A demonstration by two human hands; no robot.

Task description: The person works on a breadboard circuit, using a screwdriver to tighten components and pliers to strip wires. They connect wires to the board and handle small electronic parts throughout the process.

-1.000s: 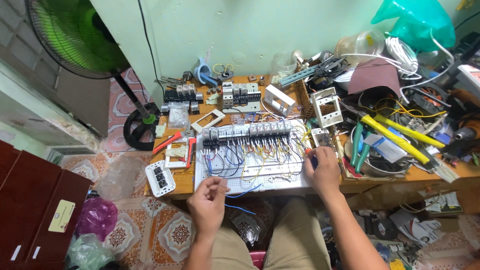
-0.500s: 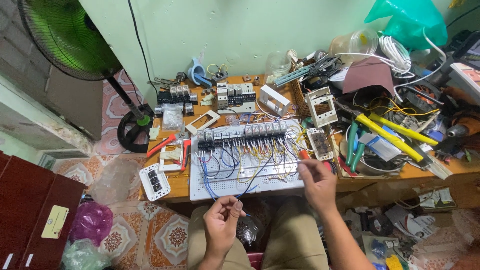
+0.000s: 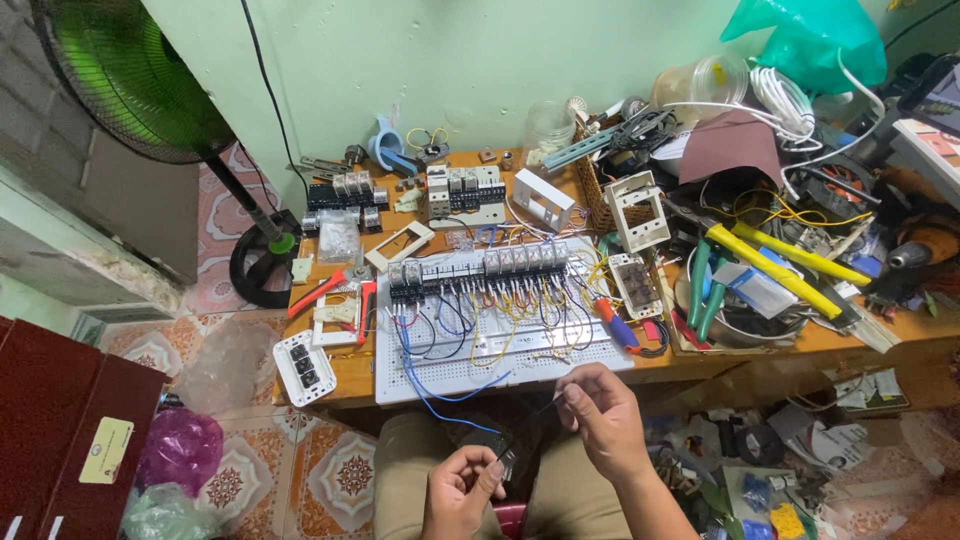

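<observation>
A white perforated panel (image 3: 500, 362) with a row of relays and many blue, yellow and black wires lies on the wooden bench. Below its front edge, over my lap, my right hand (image 3: 600, 415) pinches one end of a thin dark wire (image 3: 528, 425). My left hand (image 3: 462, 490) pinches the other end, lower and to the left. A blue wire (image 3: 440, 400) hangs from the panel toward my hands. A red-and-blue screwdriver (image 3: 617, 325) lies at the panel's right edge.
A green fan (image 3: 130, 75) stands at the left, its base (image 3: 262, 265) beside the bench. Red pliers (image 3: 345, 290), white socket plates (image 3: 303, 366), yellow-handled cutters (image 3: 775, 265) and tangled cables crowd the bench. A dark red cabinet (image 3: 60, 420) and plastic bags sit on the tiled floor.
My right hand left the panel's right side and came down over my lap. My left hand dropped lower, and both now hold a thin wire between them.
</observation>
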